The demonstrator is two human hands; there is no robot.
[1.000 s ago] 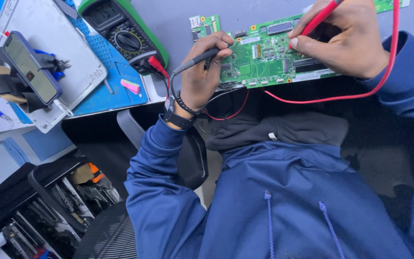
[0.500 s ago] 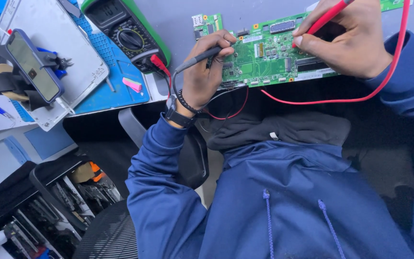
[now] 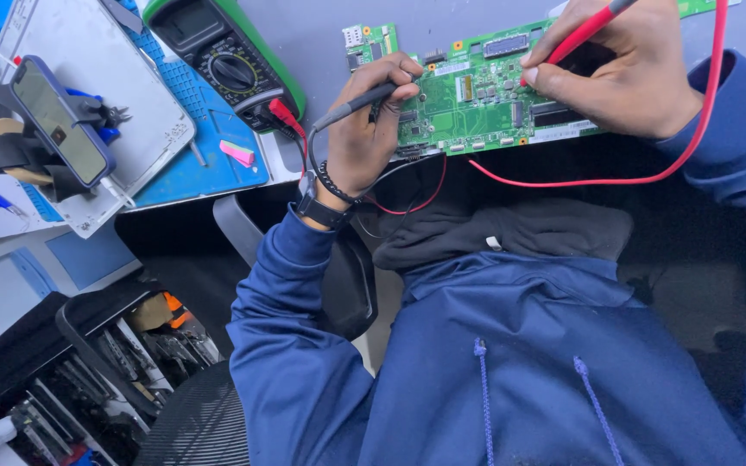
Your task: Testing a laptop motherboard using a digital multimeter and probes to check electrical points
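Left hand point(image 3: 371, 129) clenched on black test probe point(image 3: 357, 102), right hand point(image 3: 623, 69) pinching red test probe point(image 3: 582, 34), both tips seemingly touching green printed circuit board point(image 3: 468, 99) on grey surface point(image 3: 321, 34). At ten o'clock: green-cased multimeter point(image 3: 222, 56), propped dark smartphone point(image 3: 60, 121). Red lead wire point(image 3: 649, 177) looping at three o'clock.

your left hand point(image 3: 364, 142) closes on a black probe point(image 3: 357, 103) of matt plastic, and your right hand point(image 3: 628, 73) on a red probe point(image 3: 582, 34) of smooth, slightly shiny plastic. the green circuit board point(image 3: 468, 108) looks glossy, with small metal parts on it. the red cable point(image 3: 649, 177) is smooth rubber or plastic. your blue hoodie point(image 3: 511, 362) is soft matt cloth. the multimeter point(image 3: 218, 56) has a matt plastic body. the phone point(image 3: 60, 121) screen is glossy glass.
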